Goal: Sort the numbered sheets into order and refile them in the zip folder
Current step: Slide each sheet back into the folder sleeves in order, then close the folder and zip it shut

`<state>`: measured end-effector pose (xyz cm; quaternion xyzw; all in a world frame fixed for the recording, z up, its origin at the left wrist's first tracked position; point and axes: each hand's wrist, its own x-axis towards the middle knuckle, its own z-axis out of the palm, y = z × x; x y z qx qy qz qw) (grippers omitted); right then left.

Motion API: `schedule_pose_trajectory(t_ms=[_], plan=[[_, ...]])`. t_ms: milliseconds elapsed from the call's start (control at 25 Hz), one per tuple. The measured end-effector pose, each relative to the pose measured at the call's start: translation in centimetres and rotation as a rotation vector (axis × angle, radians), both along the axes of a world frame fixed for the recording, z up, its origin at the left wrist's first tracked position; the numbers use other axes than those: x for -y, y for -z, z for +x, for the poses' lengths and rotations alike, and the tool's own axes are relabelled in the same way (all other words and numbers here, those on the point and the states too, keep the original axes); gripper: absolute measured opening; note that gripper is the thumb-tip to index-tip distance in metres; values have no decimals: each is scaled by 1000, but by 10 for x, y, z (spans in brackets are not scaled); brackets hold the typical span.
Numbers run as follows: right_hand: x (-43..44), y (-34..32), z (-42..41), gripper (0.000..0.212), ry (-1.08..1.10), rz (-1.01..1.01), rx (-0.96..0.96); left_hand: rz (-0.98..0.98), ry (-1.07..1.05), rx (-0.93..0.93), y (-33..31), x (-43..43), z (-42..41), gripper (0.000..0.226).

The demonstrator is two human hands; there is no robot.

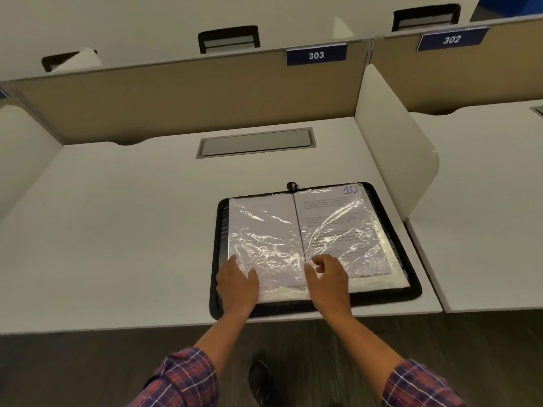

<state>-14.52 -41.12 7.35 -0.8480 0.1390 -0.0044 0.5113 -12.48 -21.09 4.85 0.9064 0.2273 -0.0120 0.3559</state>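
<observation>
Zip folder [382,298], black fabric rim, lies open on white worktop [117,230], front-right. We see crinkly clear sleeves w/ sheet 10 [338,224] on rt page. Our left hand [238,282] rests flat on left sleeve; right hand [329,279] fingers curl at rt sleeve, can't tell if pinching. Beige partition [176,98] behind.

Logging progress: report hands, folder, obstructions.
Left hand flat on left sleeve. Right hand curled at sheet 10's lower corner, grip unclear. Zip folder open on desk. Nothing in the way.
</observation>
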Motion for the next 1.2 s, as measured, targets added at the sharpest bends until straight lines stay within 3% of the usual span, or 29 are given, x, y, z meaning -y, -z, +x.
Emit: schedule_pose_trajectory(t_ms=[120,240,400,520,640,760,880,1000,1200], plan=[[-45,2,14,45,-232,-105,-43,-192,-77,76,-10,-16,1,39],[-90,6,24,63,-425,-238,-90,-362,-190,33,-22,-36,6,26],[-135,18,33,76,-538,-607,-82,-617,-258,-12,-30,-66,11,18],[-154,25,36,77,-503,-786,-102,-757,-274,-20,-39,-80,11,22],[-164,27,39,59,-466,-848,-118,-798,-256,-46,-38,-88,12,22],[-164,24,48,36,-396,-804,-133,-810,-242,-65,-33,-95,15,22],[-154,20,59,19,-282,-594,-126,-796,-217,-73,-29,-97,17,19],[-135,9,73,23,-213,-310,-142,-753,-202,-78,-22,-98,21,10],[-75,-25,84,27,-5,-35,-130,-729,-252,-68,-20,-93,28,13]])
